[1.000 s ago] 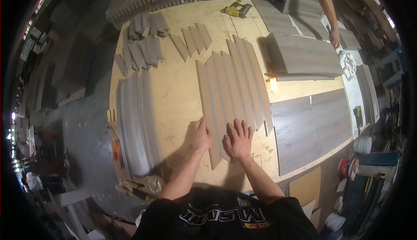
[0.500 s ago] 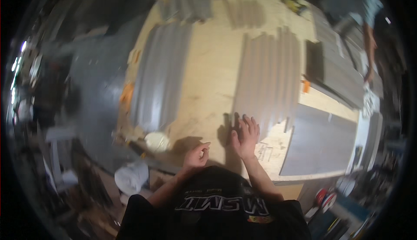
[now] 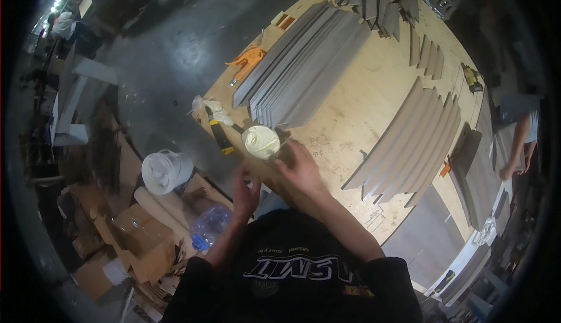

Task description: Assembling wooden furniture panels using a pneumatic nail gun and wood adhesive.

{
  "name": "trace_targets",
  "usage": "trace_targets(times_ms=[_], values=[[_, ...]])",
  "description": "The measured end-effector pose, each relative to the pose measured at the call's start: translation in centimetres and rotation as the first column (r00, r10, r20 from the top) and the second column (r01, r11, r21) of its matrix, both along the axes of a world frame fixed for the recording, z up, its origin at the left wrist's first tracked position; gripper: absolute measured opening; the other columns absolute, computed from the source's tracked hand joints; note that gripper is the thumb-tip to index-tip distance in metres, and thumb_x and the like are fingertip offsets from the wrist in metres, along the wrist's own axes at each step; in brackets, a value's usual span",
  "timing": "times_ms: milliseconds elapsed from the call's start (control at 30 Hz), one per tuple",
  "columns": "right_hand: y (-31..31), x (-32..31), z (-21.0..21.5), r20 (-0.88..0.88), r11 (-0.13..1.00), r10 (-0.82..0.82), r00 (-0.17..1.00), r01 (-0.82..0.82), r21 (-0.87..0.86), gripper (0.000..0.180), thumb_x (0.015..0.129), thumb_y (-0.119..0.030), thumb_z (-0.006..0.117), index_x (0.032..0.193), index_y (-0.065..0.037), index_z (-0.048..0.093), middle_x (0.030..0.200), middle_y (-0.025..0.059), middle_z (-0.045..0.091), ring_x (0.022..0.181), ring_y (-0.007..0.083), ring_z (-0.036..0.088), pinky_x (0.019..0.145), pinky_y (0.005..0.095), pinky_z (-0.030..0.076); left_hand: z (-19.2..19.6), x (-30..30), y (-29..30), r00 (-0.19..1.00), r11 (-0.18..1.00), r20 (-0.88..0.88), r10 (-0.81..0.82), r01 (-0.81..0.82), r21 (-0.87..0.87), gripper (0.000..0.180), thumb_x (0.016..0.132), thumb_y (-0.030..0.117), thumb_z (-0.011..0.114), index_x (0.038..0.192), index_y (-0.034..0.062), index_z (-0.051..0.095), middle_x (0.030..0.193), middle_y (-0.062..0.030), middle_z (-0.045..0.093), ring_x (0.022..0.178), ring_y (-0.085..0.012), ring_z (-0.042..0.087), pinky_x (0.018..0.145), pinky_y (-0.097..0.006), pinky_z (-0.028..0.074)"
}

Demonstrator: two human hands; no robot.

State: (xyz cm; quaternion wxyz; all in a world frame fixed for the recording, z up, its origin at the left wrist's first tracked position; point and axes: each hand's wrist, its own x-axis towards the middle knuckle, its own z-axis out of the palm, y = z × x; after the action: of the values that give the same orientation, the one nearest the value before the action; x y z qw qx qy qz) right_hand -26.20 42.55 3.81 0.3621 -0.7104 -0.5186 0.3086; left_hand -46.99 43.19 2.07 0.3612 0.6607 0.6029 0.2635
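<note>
Just beyond the right hand [image 3: 301,168], at the near edge of the table [image 3: 374,98], stands a small open tub [image 3: 261,142] of pale cream paste, with a putty knife [image 3: 221,136] lying just to its left beside a crumpled rag [image 3: 213,109]. Such a tub looks light and stiff-walled, but its fill is soft and sticky, so it is best taken by the outer wall, low down, and kept upright; the rim may be smeared and slippery. That hand lies spread, fingers loosely open and stretched toward the tub, the fingertips very near or touching it; whether they already grip it cannot be told. Lower and to the left, the left hand [image 3: 245,191] hovers off the table edge, fingers half curled, holding nothing that can be seen. Farther out from the hands rests a stack of long grey slats [image 3: 304,66], and to the right a fanned row of similar slats [image 3: 409,144]. Below the left hand, on the floor, stand a white bucket [image 3: 165,171] and a clear bottle [image 3: 210,226].
</note>
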Motion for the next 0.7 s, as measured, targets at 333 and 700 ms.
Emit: trace_targets(times_ms=[333,700], values=[[-1.3,0.1,-1.7,-0.576,0.978,-0.203,0.792,0.193,-0.078,0.028,0.093,-0.009,0.062,0.119,-0.004,0.071,0.112,0.0142,0.069,0.098,0.0277,0.068,0.088,0.0333,0.054,1.5,1.4,2.9,0.964,0.970,-0.115,-0.241,0.243,-0.001,0.073,0.078,0.014,0.083,0.141,-0.0025,0.049,0.139,-0.0242,0.051,0.127,-0.0379,0.054,0.107,-0.045,0.044],[-11.1,10.2,6.9,-0.738,0.700,-0.445,0.507,0.711,0.065,0.042,0.092,-0.012,0.057,0.133,-0.001,0.056,0.130,0.0098,0.057,0.121,0.0220,0.054,0.102,0.0353,0.043,9.4,21.6,0.6,0.554,0.527,0.677,-0.485,0.803,-0.279,0.045,0.088,-0.003,0.065,0.132,0.0018,0.058,0.116,-0.0050,0.065,0.102,-0.0113,0.062,0.084,-0.030,0.053]])
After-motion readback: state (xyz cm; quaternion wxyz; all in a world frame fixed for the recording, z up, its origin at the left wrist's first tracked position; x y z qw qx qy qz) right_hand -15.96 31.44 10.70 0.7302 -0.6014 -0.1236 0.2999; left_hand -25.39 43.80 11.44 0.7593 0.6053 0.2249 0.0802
